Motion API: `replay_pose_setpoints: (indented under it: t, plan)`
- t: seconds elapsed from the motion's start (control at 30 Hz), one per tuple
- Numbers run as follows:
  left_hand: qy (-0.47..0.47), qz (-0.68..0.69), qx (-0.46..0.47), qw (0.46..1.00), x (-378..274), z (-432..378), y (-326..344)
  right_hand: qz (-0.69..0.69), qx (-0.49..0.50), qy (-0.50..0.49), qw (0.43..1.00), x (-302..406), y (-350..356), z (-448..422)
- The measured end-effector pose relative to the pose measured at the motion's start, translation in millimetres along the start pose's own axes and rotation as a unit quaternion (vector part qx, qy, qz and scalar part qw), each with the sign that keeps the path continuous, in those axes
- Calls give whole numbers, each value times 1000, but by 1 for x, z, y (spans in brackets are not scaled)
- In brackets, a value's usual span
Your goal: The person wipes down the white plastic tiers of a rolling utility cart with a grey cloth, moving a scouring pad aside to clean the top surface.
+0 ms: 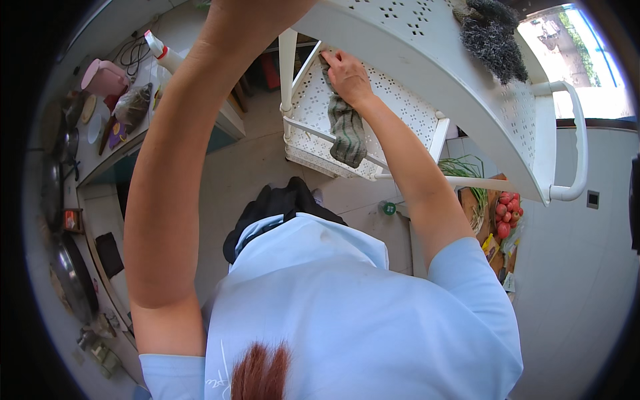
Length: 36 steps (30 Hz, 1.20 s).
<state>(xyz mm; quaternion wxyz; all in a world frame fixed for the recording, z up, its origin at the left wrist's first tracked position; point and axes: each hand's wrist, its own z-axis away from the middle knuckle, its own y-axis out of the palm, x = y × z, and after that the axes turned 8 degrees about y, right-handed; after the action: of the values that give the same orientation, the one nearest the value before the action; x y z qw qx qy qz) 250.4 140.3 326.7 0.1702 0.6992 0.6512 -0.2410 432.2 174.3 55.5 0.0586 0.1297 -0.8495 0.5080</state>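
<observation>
My right hand [348, 79] is on a grey-green striped cloth [348, 137], pressing it against a lower perforated shelf [400, 95] of a white rack. The cloth runs under the fingers, and its loose end hangs over the shelf's front rail [310, 129]. My left arm is raised to the upper shelf [395, 47]. Only the heel of my left hand [265, 12] shows at the top edge; its fingers are out of view. A dark, curly scouring pad [492, 45] lies on the upper shelf.
At left, a counter [92, 162] bears a pink jug [104, 77], a spray bottle [167, 55] and a bagged item [132, 105]. Red round produce [507, 212] and green stalks [470, 170] lie at right. A green-capped bottle [387, 207] is near the floor. The rack's side handle [577, 145] juts out right.
</observation>
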Motion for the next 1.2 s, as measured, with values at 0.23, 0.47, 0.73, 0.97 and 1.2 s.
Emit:
replay_pose_setpoints:
  t: [0.23,0.47,0.73,0.97,1.2]
  plan:
    - [-21,61,21,998,-3,-2,-1,82,38,-33,995,-18,10,-17]
    - [-22,15,17,1000,-1,-2,-1,29,130,38,990,-15,5,-15]
    - [17,29,4,999,2,-4,5,75,53,54,994,7,8,-8]
    - [-32,8,32,999,-4,-2,-7,-106,146,116,977,18,-27,-20]
    - [114,46,-8,992,28,-10,4,9,263,-112,958,24,-18,-16]
